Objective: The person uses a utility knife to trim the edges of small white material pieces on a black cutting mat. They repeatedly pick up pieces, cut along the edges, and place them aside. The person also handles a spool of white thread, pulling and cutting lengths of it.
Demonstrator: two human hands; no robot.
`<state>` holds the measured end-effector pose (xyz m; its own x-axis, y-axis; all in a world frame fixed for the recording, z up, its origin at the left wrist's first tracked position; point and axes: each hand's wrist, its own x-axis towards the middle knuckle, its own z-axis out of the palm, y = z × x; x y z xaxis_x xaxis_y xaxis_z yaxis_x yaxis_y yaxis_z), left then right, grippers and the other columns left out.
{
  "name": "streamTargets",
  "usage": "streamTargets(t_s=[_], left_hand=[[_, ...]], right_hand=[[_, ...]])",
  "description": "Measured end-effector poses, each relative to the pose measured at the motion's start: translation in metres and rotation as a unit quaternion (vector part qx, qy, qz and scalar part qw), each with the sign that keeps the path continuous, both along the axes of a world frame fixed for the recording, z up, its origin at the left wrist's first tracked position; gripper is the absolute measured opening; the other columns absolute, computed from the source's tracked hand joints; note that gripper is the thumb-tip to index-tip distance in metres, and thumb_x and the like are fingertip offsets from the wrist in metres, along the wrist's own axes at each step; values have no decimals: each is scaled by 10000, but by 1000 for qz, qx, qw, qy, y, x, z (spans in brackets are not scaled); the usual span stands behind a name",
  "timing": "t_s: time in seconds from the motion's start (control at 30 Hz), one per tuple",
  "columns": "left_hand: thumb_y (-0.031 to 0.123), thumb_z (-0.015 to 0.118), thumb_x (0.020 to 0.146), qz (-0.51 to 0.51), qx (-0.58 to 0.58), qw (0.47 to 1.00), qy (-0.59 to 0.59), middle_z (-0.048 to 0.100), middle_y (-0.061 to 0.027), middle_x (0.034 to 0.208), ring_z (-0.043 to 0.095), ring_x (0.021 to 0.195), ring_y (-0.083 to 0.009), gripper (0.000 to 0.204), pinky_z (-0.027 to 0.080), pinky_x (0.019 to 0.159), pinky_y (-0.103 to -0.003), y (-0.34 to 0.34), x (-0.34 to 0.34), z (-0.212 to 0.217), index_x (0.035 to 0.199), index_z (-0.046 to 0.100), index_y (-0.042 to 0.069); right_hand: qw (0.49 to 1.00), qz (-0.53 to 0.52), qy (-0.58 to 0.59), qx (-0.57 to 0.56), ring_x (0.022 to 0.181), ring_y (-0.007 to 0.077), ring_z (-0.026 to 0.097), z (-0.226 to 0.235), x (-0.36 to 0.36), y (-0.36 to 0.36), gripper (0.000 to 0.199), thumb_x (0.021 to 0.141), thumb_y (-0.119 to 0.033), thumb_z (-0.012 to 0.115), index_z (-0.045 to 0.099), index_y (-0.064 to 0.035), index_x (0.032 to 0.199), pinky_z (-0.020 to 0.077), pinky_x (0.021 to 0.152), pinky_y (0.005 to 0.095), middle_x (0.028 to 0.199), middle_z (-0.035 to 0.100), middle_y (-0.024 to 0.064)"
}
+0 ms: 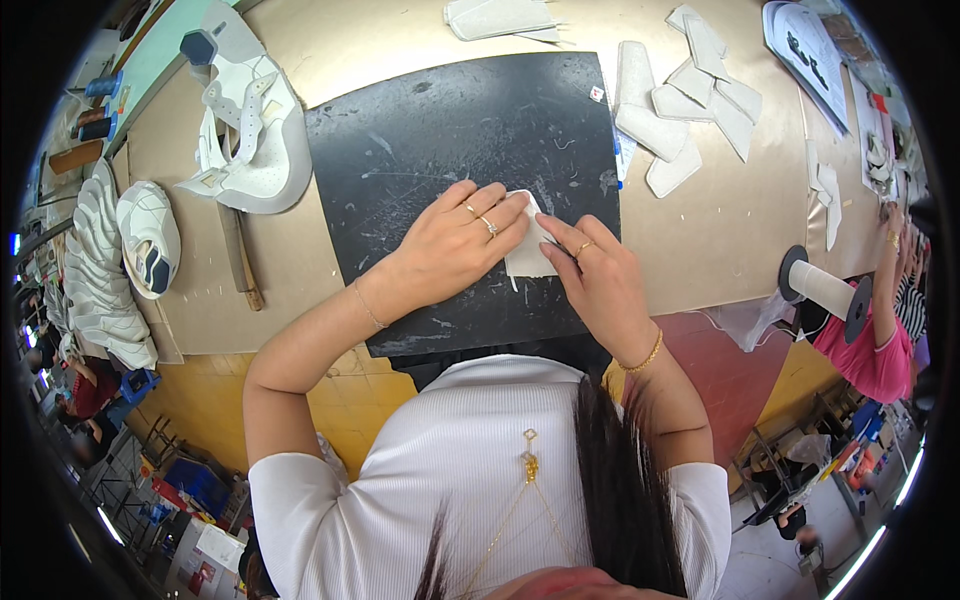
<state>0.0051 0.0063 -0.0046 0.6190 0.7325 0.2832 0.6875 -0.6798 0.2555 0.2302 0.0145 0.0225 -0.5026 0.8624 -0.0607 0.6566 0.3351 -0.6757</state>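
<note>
A small off-white shoe-upper piece lies on a black cutting board, a loose thread at its lower edge. My left hand rests over the piece's left side, its bent fingers together and pressing it against the board. At the piece's right edge, my right hand is closed, with index finger and thumb brought near each other. Whatever sits between those fingers is too small and dark to make out. Both palms are hidden.
More off-white pieces lie right of the board, another stack beyond it. On the left are a white shoe upper, a wooden-handled tool, a white shoe and stacked uppers. A spool stands right, near another person's arm.
</note>
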Motion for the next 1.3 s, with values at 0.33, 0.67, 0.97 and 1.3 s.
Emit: streamTargets(t_s=[0.33,0.67,0.97,1.3], left_hand=[[129,652,853,3,-16,1000,19,641,-81,1219,601,1110,-246,348,487,944,-371,1,2,2,1185,666,25],[117,633,863,14,-20,1000,18,622,-69,1225,592,1103,-234,412,482,940,-369,-1,3,1,1259,667,10],[107,624,859,10,-21,999,28,611,-81,1232,586,1128,-239,428,479,940,-372,-1,5,2,1273,654,0],[121,603,873,10,-27,998,49,612,-88,1259,579,1146,-240,437,472,961,-369,-3,5,3,1292,641,1]], right_hand=[[1000,-3,-23,-20,662,267,603,5,5,-11,324,945,-138,699,694,-93,1266,495,592,378,833,537,83],[988,-89,40,-122,647,240,554,16,22,-27,297,920,-87,731,717,-72,1216,474,618,356,815,525,85],[998,-44,13,-45,644,193,571,7,34,-42,328,912,-83,746,718,-78,1238,474,589,319,812,530,76],[876,-226,158,-396,578,50,546,15,40,-33,321,989,-144,703,687,-9,1279,461,536,223,818,639,3]])
